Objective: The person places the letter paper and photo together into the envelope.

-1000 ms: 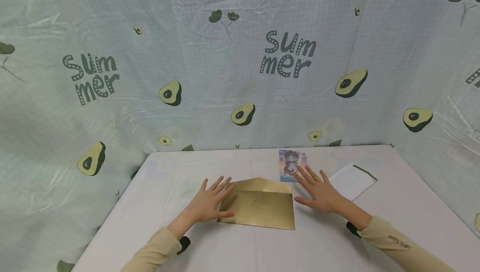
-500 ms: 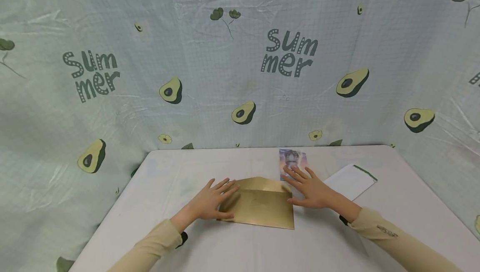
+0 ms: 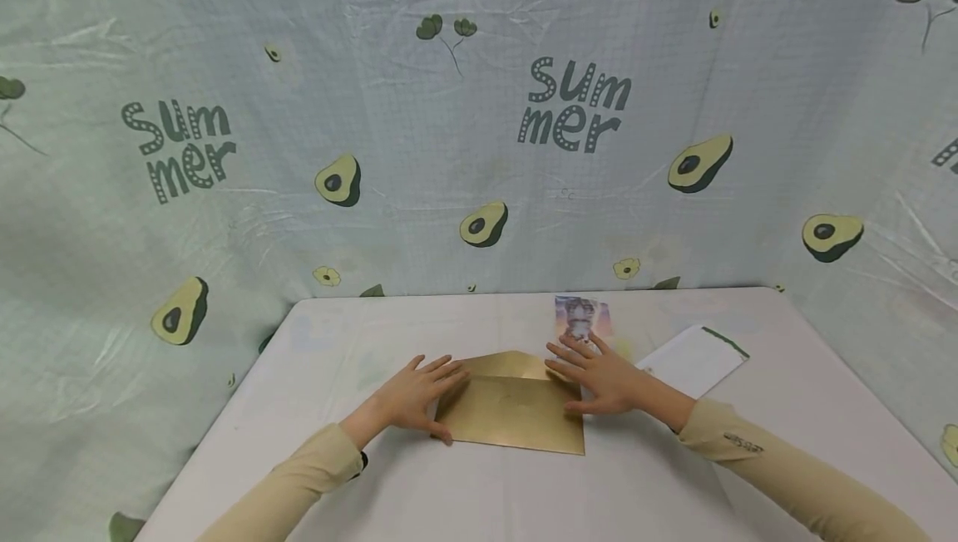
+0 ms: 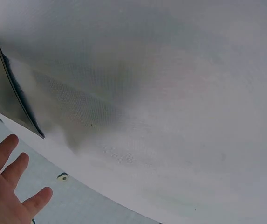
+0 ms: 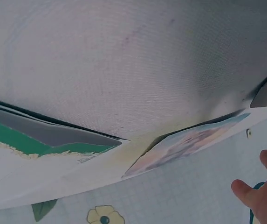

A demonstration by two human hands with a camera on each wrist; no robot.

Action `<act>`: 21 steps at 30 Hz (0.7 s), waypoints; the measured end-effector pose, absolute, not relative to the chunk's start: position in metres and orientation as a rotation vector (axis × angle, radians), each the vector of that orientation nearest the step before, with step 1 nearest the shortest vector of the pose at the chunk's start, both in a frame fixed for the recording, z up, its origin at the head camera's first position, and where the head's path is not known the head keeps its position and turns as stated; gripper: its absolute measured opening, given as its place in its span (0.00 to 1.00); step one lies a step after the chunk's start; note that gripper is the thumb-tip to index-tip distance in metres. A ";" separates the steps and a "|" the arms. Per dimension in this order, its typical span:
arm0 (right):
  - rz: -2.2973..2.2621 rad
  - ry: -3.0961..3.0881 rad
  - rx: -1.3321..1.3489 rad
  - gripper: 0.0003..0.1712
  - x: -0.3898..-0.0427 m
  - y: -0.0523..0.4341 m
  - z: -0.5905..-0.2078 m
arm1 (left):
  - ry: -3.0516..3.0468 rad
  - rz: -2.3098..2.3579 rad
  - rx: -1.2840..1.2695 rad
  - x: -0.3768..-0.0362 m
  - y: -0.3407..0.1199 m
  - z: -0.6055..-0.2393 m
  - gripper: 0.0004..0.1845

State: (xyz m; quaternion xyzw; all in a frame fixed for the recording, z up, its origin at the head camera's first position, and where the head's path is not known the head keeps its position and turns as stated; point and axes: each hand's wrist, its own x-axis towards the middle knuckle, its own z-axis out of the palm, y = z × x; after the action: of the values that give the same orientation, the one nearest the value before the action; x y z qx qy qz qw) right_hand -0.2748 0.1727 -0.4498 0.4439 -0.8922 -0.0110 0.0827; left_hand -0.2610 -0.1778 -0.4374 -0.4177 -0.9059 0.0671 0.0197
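Sleeves of pale yellow frame the near edge of a white table [image 3: 524,500], where a person's two hands flank a gold envelope [image 3: 512,413] lying flat at the centre with its pointed flap raised toward the far side. The left hand [image 3: 415,399] lies with fingers straight and spread across the envelope's left end, thumb by the near corner, a flat press that appears meant to pin the paper so it cannot slide. The right hand [image 3: 599,377] mirrors it at the right end, fingers extended and fanned over the upper right corner near the flap; neither hand curls round or pinches anything. From the left wrist, the fingertips [image 4: 12,172] show splayed above the table, with the envelope's dark edge [image 4: 12,98] seen side-on just beyond them. The right wrist view catches that hand's open fingertips [image 5: 259,191] at the frame's edge. Just beyond the right hand, a small picture card [image 3: 580,315] lies face up, close to the envelope's flap, seemingly kept within easy reach. Farther right, apart from both hands, a white envelope with a green edge [image 3: 696,359] rests at an angle. Behind the table hangs a pale backdrop cloth [image 3: 479,110] printed with avocados and the word "Summer".
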 end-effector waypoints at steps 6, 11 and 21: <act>-0.069 -2.689 1.348 0.43 -0.273 0.173 -0.452 | -2.851 0.214 -1.317 -0.261 -0.178 -0.437 0.57; -0.085 -2.679 1.358 0.44 -0.273 0.173 -0.454 | -2.827 0.251 -1.317 -0.262 -0.176 -0.436 0.57; -0.176 -2.741 1.325 0.46 -0.272 0.171 -0.456 | -2.793 0.290 -1.345 -0.266 -0.174 -0.436 0.58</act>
State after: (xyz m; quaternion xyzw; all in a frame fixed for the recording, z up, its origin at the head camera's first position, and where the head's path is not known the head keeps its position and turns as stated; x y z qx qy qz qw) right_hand -0.2724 0.1706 -0.4564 0.4341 -0.8979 -0.0578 0.0458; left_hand -0.2655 -0.1739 -0.4363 -0.4320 -0.8970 0.0931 0.0139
